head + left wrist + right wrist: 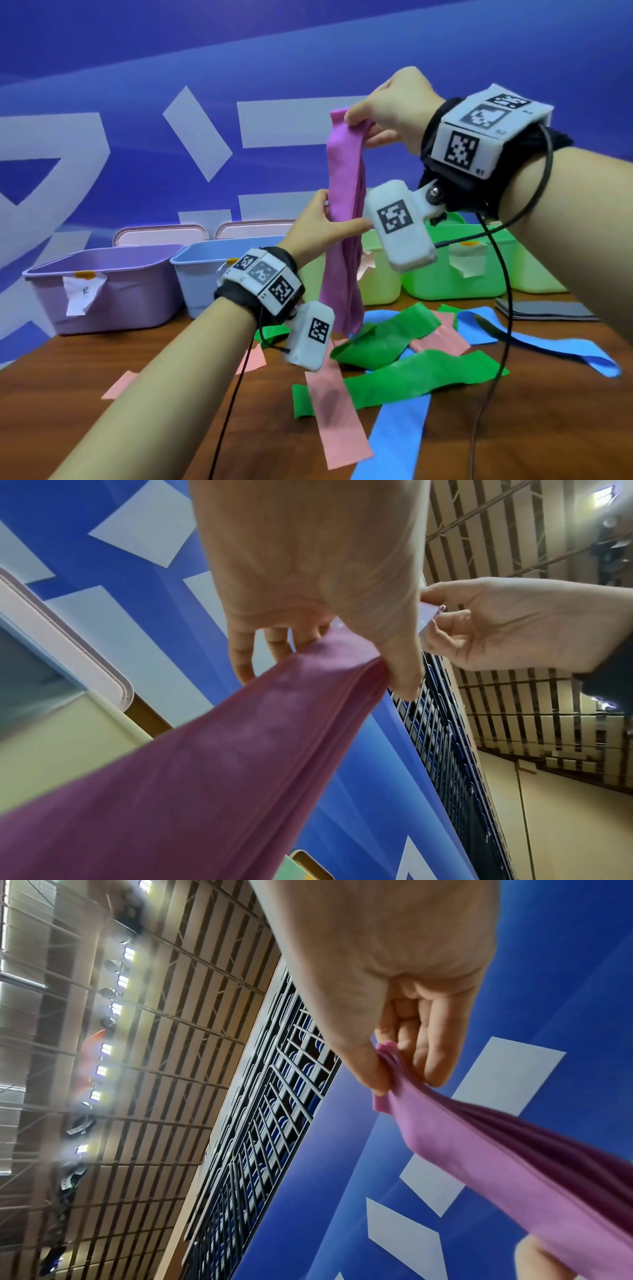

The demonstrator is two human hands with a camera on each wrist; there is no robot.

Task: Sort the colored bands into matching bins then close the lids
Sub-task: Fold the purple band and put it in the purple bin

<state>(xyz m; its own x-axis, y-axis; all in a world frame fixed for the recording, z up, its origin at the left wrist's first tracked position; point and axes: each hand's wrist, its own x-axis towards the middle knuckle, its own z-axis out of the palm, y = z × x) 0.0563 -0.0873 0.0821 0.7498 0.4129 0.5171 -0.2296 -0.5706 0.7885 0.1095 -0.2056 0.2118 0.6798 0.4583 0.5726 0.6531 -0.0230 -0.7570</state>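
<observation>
Pink band [342, 416]: nearest strip, flat on the table [534, 442] at 6 o'clock of the heap; another pink piece lies at 9 o'clock, partly under the left forearm.
Green bands [407, 377]: 2 strips crossing the middle of the heap, one over the pink band, one crumpled just behind it.
Blue bands [394, 442]: one runs out toward 5 o'clock under the green; another stretches toward 3 o'clock.
Left hand [320, 224]: raised above the heap, thumb and fingers pinching the purple band about midway down its length; the left wrist view shows the fabric bunched between thumb and fingertips [240, 653].
Purple band [344, 219]: in the air, hanging near upright, its lower end dangling just over the green strips, clear of every bin.
Right hand [394, 109]: at 12 o'clock of the left hand, higher up, thumb and curled fingers pinching the top end of the purple band.
Wrist units: each forearm carries a black strap with white marker blocks and a black cable.
Purple bin [113, 291]: far edge of the table at 10 o'clock, open, paper tag on its front.
Blue bin [202, 274]: just right of the purple bin, open.
Green bins [455, 270]: at 1 o'clock behind the hands, open, paler ones beside them.
Lids [161, 234]: 2 pale lids stand behind the purple and blue bins.
Dark pad [544, 308]: at 2 o'clock on the table.
Backdrop: blue wall with white shapes.
</observation>
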